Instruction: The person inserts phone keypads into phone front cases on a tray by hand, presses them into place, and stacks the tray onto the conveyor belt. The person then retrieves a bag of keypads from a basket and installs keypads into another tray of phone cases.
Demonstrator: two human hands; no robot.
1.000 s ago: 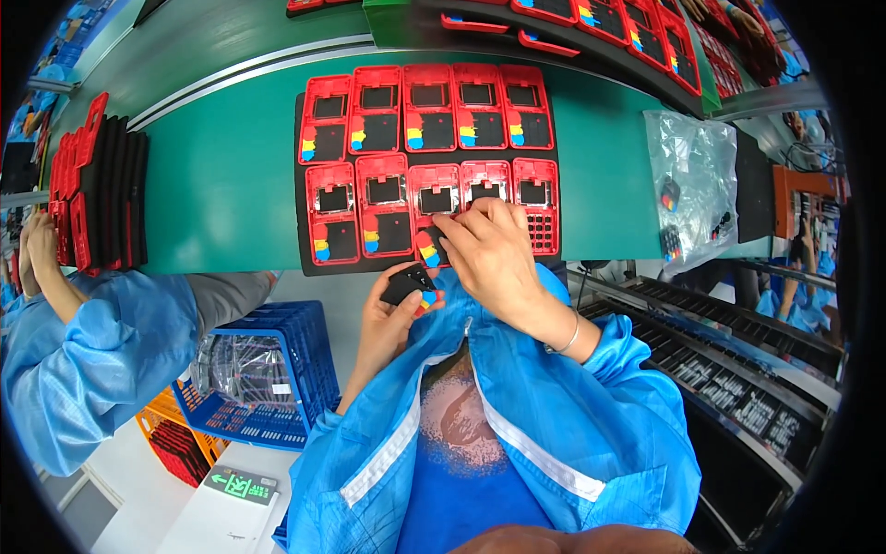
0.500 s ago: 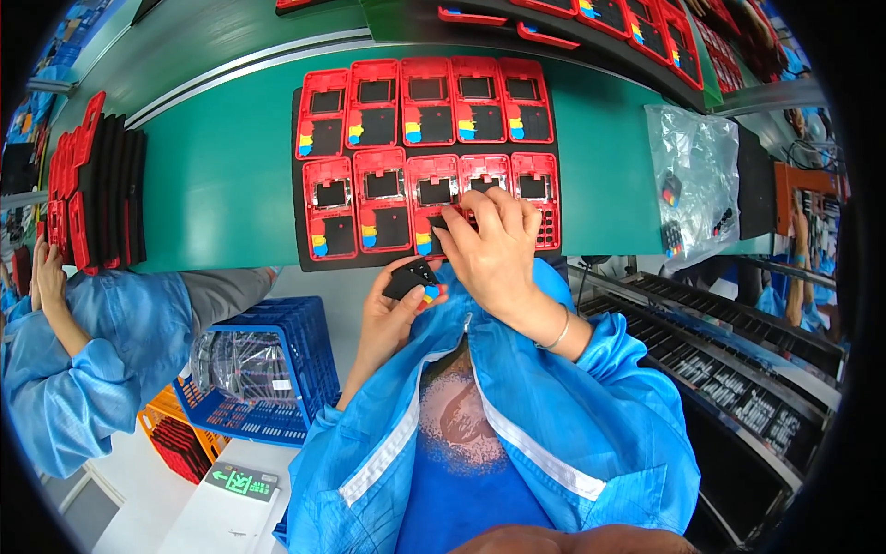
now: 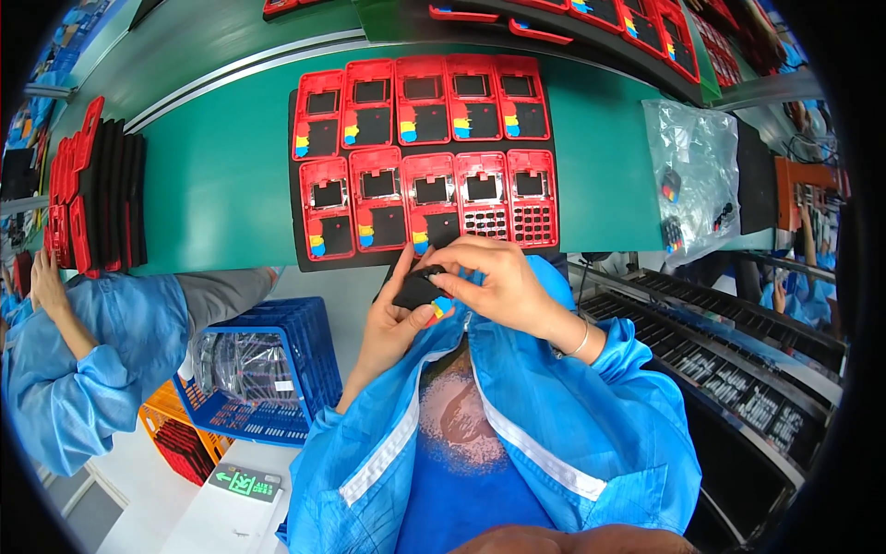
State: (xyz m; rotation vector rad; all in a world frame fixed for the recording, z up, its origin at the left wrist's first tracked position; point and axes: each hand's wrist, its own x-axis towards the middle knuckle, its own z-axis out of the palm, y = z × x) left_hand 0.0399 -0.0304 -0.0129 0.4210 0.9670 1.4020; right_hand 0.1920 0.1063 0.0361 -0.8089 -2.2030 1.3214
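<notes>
Close in, both hands meet just off the near edge of the green table (image 3: 212, 194): the left hand (image 3: 392, 319) cups a black rubber keypad (image 3: 420, 289) from below, fingers curled under it, while the right hand (image 3: 494, 277) pinches down on its top edge with thumb and fingertips; coloured keys, blue, yellow and red, peek out at the pad's lower corner. Down to the left, a blue plastic crate (image 3: 254, 374) holds a clear plastic bag, contents too blurred to tell, and an orange crate (image 3: 175, 429) beside it is stacked with red parts. Just beyond the hands, a black tray (image 3: 295, 198) lies on the table carrying two rows of five red handset shells (image 3: 426, 152); most have keypads seated, the two at the near right show bare key grids. Right of it, a clear bag (image 3: 697, 171) holds a few loose keypads. Far left, a co-worker's hand (image 3: 46, 282) rests by upright red and black trays (image 3: 92, 189).
</notes>
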